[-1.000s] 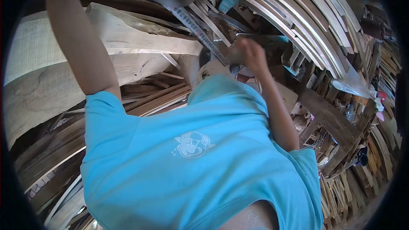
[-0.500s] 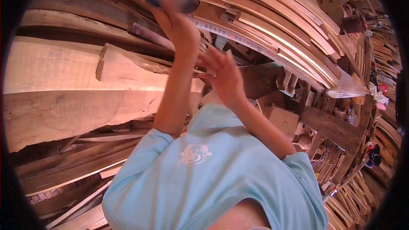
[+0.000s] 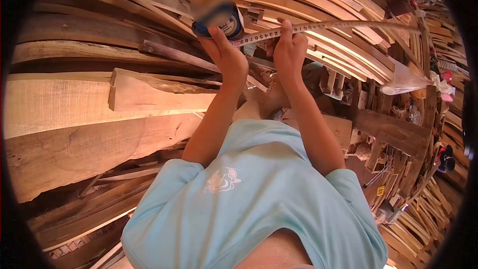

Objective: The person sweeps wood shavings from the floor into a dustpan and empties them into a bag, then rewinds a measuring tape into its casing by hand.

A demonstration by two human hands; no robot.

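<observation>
My left hand is closed around a dark blue tape measure, its thumb against the case; the upper part of the case is blurred. From the case a pale tape blade with black numerals runs out to the right. My right hand grips that blade a short way from the case, fingers folded over it and thumb up. Beyond the right hand the blade carries on, slightly bowed, over the boards, where its far end is hard to make out.
Stacked narrow boards lie behind the blade. To the left are wide sawn planks and a shorter block resting on them. A clear plastic bag hangs on the right, near a brown timber piece.
My right hand has moved up and right from beside my left wrist and now grips the blade. The left hand shifted down and right with the tape measure. The blade has swung upward.
</observation>
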